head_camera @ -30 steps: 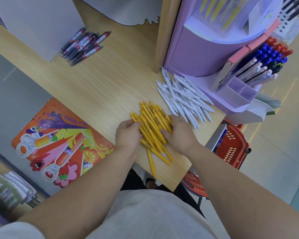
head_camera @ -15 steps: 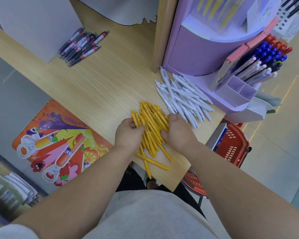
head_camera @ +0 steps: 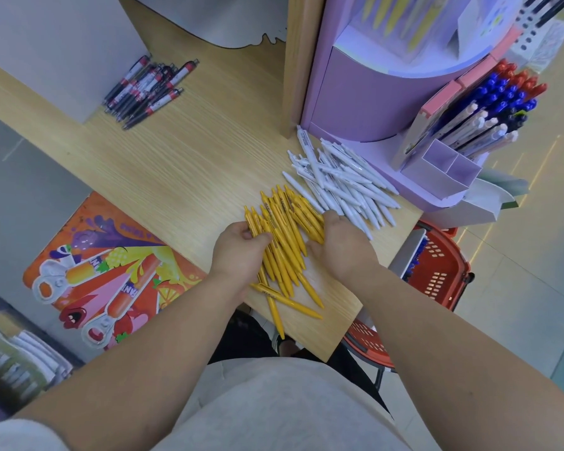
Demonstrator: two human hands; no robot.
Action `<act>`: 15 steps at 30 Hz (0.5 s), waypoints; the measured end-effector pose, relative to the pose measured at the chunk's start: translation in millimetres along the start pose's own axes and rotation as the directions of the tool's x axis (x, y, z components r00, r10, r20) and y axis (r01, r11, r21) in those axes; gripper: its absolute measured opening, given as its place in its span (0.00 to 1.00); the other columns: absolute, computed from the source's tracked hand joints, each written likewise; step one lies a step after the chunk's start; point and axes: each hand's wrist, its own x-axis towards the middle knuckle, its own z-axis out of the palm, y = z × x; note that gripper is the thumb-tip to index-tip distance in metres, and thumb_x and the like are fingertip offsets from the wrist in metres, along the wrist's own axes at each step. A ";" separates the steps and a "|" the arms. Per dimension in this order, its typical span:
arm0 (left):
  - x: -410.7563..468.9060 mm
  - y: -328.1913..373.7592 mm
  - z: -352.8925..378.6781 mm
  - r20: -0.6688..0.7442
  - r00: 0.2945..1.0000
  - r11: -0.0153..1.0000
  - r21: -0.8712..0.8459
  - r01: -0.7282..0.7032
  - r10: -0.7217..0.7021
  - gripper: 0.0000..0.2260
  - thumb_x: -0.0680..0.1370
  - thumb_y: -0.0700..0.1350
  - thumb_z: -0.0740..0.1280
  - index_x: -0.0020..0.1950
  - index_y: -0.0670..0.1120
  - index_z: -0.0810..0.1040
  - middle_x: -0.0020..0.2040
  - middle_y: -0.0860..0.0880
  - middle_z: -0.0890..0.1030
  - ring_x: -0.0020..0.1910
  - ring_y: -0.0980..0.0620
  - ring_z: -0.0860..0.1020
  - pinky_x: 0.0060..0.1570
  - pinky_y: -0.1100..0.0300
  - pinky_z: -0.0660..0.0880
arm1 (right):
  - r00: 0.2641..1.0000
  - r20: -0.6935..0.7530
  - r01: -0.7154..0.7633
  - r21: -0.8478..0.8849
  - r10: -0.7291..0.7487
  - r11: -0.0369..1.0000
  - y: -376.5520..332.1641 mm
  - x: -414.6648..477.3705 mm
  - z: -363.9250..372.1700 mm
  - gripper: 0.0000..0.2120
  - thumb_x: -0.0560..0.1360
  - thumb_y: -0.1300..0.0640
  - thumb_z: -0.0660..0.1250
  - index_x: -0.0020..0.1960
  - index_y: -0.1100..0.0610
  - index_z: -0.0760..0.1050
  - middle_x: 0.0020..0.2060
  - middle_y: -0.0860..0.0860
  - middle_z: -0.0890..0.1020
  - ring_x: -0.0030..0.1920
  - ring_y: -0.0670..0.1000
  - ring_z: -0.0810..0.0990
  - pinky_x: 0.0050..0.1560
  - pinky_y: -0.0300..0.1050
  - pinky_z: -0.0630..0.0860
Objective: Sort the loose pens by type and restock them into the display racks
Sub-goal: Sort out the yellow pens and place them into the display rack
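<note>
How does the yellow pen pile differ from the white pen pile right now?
The left hand and right hand bunch the yellow pens; neither grips the white pens. The yellow pens lie nearly parallel; the white pens criss-cross. Both piles rest on the wooden shelf.

Counted three separate heaps of loose pens on the one wooden shelf: one of yellow pens, one of white pens and one of black-and-red pens. Each was way too overlapped to count pen by pen, but none looked under ten. Besides that there was one purple display rack with two small front compartments, and one red basket.
</note>
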 end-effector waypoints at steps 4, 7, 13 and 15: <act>0.1 2.4 -1.8 0.011 1.000 1.000 0.004 0.011 -0.011 0.05 0.77 0.43 0.71 0.47 0.53 0.78 0.45 0.51 0.81 0.43 0.53 0.81 0.48 0.55 0.78 | 1.000 0.011 0.010 0.038 -0.010 0.999 0.8 1.0 -3.2 0.13 0.77 0.52 0.68 0.51 0.56 0.65 0.38 0.49 0.70 0.37 0.50 0.71 0.28 0.40 0.58; 0.3 1.1 -3.2 0.014 1.000 1.000 -0.015 0.015 -0.015 0.05 0.77 0.43 0.72 0.47 0.53 0.78 0.46 0.50 0.83 0.45 0.51 0.82 0.50 0.54 0.80 | 1.000 -0.001 0.016 0.084 -0.016 0.996 6.2 -1.0 -6.7 0.13 0.76 0.54 0.69 0.48 0.56 0.65 0.33 0.48 0.69 0.31 0.45 0.68 0.28 0.41 0.60; -1.9 -2.5 -7.5 -0.014 0.998 0.998 0.012 0.059 -0.059 0.27 0.72 0.50 0.75 0.69 0.44 0.73 0.57 0.44 0.81 0.53 0.49 0.81 0.59 0.48 0.79 | 0.990 0.034 0.125 0.254 -0.138 0.959 18.9 -11.5 -15.5 0.10 0.76 0.55 0.70 0.47 0.54 0.69 0.34 0.48 0.73 0.33 0.44 0.70 0.31 0.38 0.62; -3.6 -0.4 -12.9 -0.019 0.997 0.996 0.032 0.080 -0.079 0.32 0.70 0.54 0.75 0.70 0.43 0.73 0.59 0.42 0.80 0.52 0.48 0.81 0.59 0.48 0.79 | 0.989 0.054 0.116 0.306 -0.139 0.945 23.8 -16.4 -19.9 0.09 0.76 0.53 0.70 0.50 0.57 0.73 0.37 0.51 0.76 0.35 0.47 0.73 0.34 0.41 0.65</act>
